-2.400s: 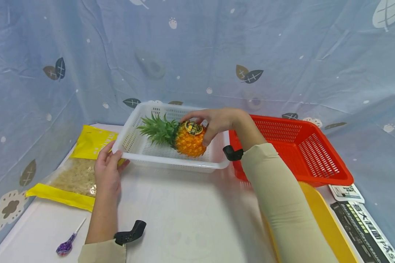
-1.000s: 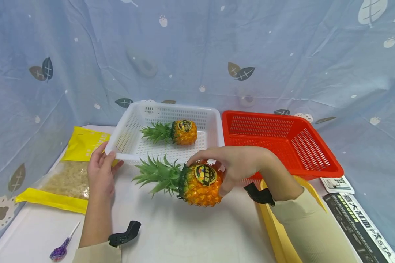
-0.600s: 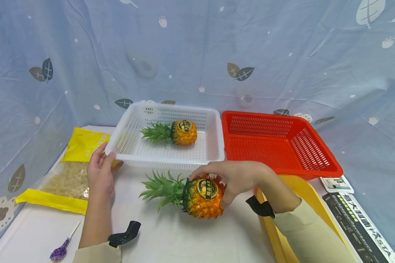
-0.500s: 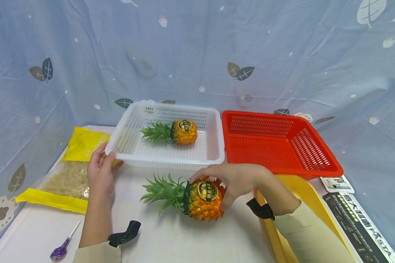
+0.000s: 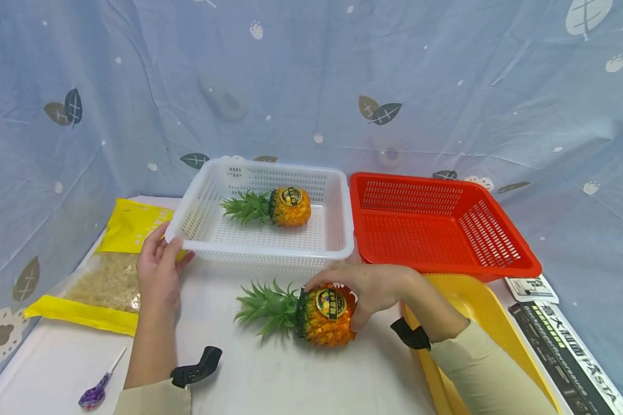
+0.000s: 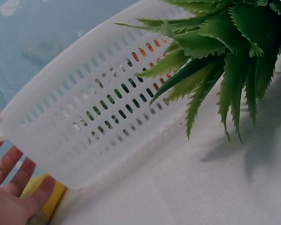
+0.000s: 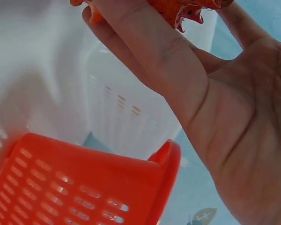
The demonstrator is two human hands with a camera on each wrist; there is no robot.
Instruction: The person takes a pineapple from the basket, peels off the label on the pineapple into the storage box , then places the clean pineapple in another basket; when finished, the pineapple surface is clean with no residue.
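My right hand (image 5: 368, 291) holds a pineapple (image 5: 326, 316) around its orange body from above, its green leaves (image 5: 267, 308) pointing left. The pineapple lies on its side at or just above the white table, in front of the white basket; I cannot tell whether it touches the table. A black and gold label faces up. A second pineapple (image 5: 289, 207) lies inside the white basket (image 5: 270, 251). My left hand (image 5: 160, 276) grips that basket's near left corner, thumb on the rim. In the right wrist view, fingers (image 7: 145, 42) cover most of the held pineapple.
A red basket (image 5: 498, 268) stands to the right of the white one. The right forearm passes over a yellow container (image 5: 477, 300). Pasta packages (image 5: 566, 351) lie at far right. A yellow bag (image 5: 78, 308) and a lollipop (image 5: 96, 393) are at left; a cloth (image 5: 301, 75) hangs behind.
My right hand has brought the pineapple out of the white basket, toward me and down to the table, then slightly right. My left hand has stayed at the basket's corner.
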